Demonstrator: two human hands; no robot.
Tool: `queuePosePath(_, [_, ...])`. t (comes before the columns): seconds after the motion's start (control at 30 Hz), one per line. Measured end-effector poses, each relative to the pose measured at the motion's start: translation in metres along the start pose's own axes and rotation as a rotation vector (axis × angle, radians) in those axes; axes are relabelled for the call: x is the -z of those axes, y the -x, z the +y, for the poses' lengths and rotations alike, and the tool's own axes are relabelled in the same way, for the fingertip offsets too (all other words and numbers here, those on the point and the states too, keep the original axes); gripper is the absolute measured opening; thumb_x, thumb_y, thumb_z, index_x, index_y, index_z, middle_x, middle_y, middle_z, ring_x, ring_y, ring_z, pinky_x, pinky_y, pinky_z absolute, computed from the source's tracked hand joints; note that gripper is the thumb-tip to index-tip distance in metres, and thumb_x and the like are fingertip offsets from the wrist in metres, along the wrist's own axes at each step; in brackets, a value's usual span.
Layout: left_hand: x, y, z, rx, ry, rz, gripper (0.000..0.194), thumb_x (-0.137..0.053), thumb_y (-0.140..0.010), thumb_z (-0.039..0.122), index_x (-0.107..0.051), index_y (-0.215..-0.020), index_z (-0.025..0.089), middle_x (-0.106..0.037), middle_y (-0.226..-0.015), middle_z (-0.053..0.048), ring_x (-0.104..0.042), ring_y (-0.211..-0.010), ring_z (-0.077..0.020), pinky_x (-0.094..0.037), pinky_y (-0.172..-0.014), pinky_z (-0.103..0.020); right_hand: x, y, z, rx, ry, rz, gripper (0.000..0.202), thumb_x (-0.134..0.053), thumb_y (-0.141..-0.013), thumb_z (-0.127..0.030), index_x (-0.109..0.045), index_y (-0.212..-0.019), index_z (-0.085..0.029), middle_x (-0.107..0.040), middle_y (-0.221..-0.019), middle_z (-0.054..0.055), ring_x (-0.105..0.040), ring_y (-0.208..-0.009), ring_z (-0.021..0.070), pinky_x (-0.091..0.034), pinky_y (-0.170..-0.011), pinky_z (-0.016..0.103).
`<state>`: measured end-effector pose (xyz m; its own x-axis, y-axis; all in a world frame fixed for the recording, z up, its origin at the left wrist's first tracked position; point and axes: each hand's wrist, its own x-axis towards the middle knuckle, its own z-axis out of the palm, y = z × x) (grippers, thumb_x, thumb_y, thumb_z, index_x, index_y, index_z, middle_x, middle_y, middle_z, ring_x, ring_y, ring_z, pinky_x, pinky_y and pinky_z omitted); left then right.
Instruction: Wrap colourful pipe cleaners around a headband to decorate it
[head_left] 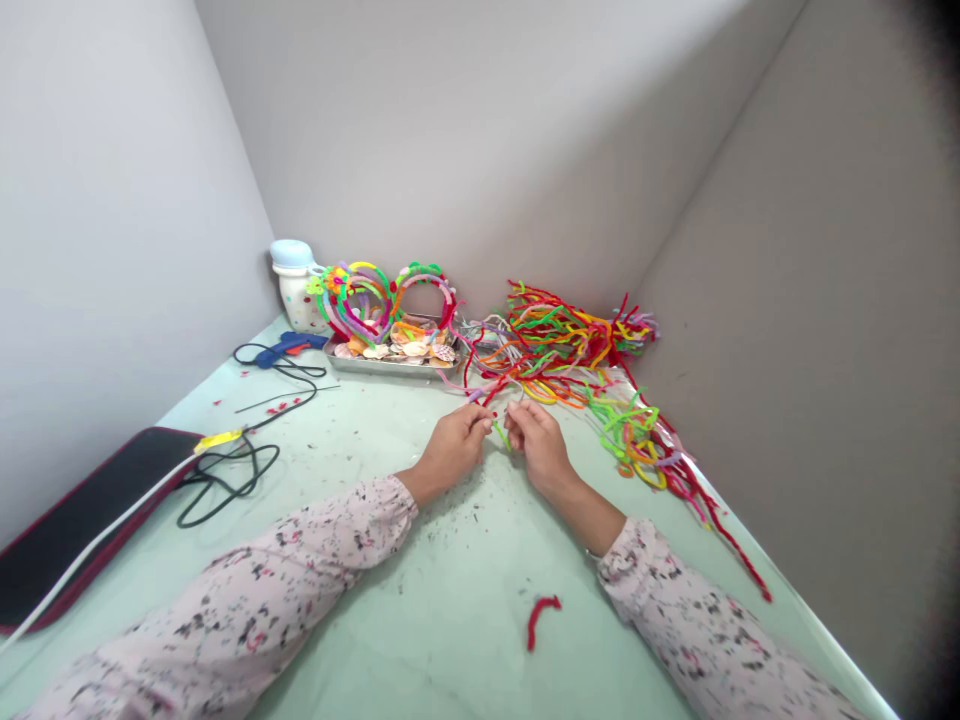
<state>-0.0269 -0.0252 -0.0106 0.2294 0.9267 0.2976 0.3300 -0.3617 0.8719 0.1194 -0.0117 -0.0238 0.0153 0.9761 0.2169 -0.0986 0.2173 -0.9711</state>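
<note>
My left hand [457,440] is closed in a pinch on a short green pipe cleaner [502,434] with a bit of red at its upper end. Close on the other side, my right hand [537,440] has its fingertips pressed together at the same piece; its exact grip is partly hidden. Just beyond my fingers lie loose red and purple pipe cleaners [484,393]. A short bent red pipe cleaner [541,615] rests on the table nearer to me, between my forearms.
A large heap of coloured pipe cleaners [562,335] spreads at the back right, with green ones [626,425] beside it. Decorated headbands [424,275] stand in a metal tray [390,368]. Left are a cup [294,290], a blue glue gun [289,347], cords [225,490] and a black mat [97,510].
</note>
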Motion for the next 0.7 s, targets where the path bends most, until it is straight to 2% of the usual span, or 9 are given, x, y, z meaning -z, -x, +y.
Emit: queuePosePath(0.7, [0.0011,0.0018,0.0033,0.028,0.012,-0.071,0.019,-0.038,-0.089,0.028,-0.049,-0.077,0.019,-0.047,-0.044,0.006,-0.046,-0.04,-0.0108,-0.036,-0.049,-0.021,0.0006,0.0003,0.001,-0.016,0.009,-0.039,0.032,-0.057,-0.081,-0.045,-0.049,-0.063,-0.02,-0.047,-0.05,-0.006,-0.037,-0.04,0.0072,-0.028,-0.042,0.022])
